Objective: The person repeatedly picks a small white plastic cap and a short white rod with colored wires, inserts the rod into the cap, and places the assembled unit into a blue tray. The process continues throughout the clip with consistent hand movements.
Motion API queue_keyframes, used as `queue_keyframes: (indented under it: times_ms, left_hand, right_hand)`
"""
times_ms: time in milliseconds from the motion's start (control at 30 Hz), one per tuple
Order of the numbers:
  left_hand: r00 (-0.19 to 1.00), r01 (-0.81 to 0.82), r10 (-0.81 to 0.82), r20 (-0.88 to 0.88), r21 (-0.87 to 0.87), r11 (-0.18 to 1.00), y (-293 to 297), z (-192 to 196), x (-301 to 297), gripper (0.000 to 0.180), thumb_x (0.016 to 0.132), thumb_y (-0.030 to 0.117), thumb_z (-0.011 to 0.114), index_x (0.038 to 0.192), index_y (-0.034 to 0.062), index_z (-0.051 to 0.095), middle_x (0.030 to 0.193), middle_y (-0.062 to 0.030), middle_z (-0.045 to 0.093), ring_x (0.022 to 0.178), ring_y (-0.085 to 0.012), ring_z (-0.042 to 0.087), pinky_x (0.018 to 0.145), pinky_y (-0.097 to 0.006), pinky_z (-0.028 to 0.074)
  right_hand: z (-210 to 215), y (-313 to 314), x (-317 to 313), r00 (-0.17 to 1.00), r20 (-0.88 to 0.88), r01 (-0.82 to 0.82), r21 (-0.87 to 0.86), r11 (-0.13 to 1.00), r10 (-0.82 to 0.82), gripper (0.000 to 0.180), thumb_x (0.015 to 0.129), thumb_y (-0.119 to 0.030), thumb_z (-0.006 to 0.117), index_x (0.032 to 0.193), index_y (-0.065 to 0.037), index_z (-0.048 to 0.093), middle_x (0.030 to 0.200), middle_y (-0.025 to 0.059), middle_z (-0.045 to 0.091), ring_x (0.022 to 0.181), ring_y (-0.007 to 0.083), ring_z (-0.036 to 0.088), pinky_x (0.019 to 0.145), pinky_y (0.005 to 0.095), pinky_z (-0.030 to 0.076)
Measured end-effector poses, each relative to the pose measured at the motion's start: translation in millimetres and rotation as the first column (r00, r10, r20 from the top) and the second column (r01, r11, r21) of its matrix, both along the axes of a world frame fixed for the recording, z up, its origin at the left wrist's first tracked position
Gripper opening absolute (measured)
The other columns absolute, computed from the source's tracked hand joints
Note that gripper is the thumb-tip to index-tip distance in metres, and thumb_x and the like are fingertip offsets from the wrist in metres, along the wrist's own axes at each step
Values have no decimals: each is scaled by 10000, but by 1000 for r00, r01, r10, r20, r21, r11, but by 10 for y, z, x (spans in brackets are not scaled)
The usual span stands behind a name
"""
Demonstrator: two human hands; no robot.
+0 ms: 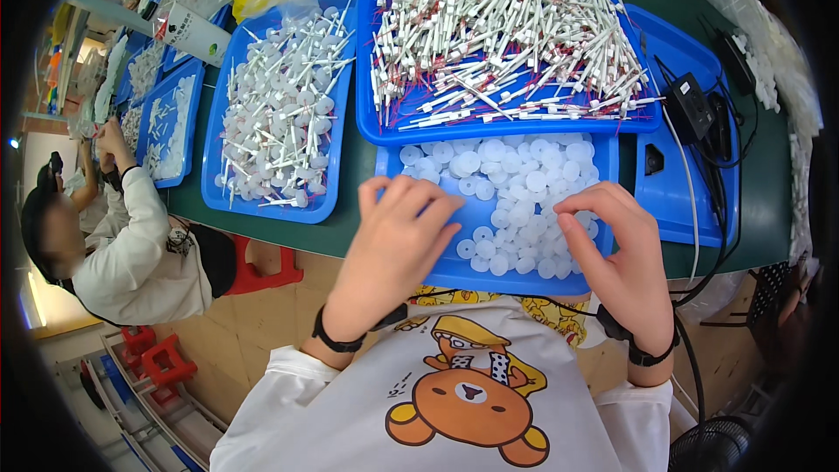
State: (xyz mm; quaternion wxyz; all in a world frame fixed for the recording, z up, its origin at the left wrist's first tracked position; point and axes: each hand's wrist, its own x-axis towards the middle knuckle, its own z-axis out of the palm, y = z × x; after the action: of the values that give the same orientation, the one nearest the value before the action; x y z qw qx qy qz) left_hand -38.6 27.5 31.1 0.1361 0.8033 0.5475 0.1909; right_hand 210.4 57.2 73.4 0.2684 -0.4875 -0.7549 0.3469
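Observation:
In front of me is a blue tray point(419, 276) of translucent white plastic discs point(516, 175), each with a small centre mark. Over the tray's left side is my left hand point(389, 240), fingers bent and apart, thumb toward the discs, with nothing visible in it. My right hand point(625, 253) reaches in from the right. Its thumb and forefinger tips nearly meet above the discs; anything between them is too small to make out. Behind, overlapping this tray, a larger blue tray point(516, 129) holds many thin white sticks point(507, 44) with red wires.
To the left, another blue tray point(273, 212) holds sticks joined with discs. At right lie a blue tray point(669, 210), a black adapter point(690, 107) and cables. A white cup point(194, 33) stands at far left. Another person point(131, 236) sits on a red stool point(266, 267).

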Motion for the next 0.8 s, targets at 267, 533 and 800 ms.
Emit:
queue_keyframes:
  times_ms: [267, 533, 800]
  left_hand:
    - [967, -189, 179, 182, 41, 981, 34, -282, 349, 247, 811, 25, 735, 1031, 67, 633, 1041, -82, 598, 997, -293, 576, 874, -387, 445]
    - [949, -271, 257, 183, 54, 961, 14, -349, 371, 302, 794, 0, 745, 1058, 36, 603, 1027, -107, 587, 985, -321, 571, 854, -402, 473]
    - [951, -250, 232, 203, 70, 966, -1, -393, 348, 316, 777, 40, 775, 1035, 38, 592, 1020, -107, 557, 930, -301, 557, 811, -399, 456]
  right_hand:
    - [-18, 329, -24, 992, 121, 4, 153, 988, -23, 66, 861, -33, 674, 881, 11, 629, 837, 141, 631, 830, 320, 625, 722, 401, 479]
    - [-151, 973, -177, 937, 329, -49, 452, 891, -116, 32, 823, -17, 666, 836, 8, 679, 845, 155, 633, 866, 337, 633, 775, 434, 507]
    - [-127, 1113, -187, 860, 503, -137, 377, 916, -79, 38, 744, 5, 720, 771, 3, 695, 877, 145, 635, 901, 329, 641, 795, 421, 523]
